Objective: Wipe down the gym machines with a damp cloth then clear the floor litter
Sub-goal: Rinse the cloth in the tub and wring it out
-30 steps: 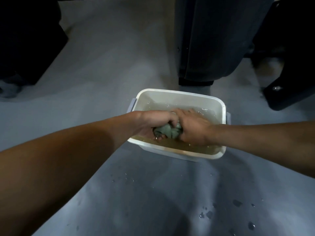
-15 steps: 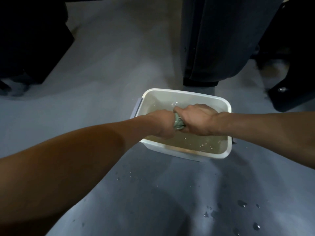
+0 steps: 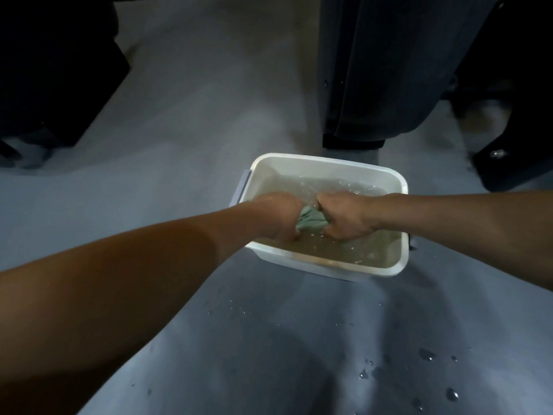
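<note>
A white plastic tub (image 3: 329,163) of murky water stands on the grey floor. Over it, a wet green cloth (image 3: 311,220) is bunched tight between my two fists. My left hand (image 3: 276,215) grips its left end and my right hand (image 3: 344,215) grips its right end, knuckles up, just above the water. Only a short twisted length of cloth shows between the hands.
A dark gym machine base (image 3: 389,70) rises right behind the tub. More black equipment sits at the far left (image 3: 54,70) and far right (image 3: 514,163). Water drops (image 3: 425,354) speckle the floor in front of the tub.
My fists have pulled slightly apart, showing more of the twisted cloth, and have dropped a little toward the water. The view shifted slightly.
</note>
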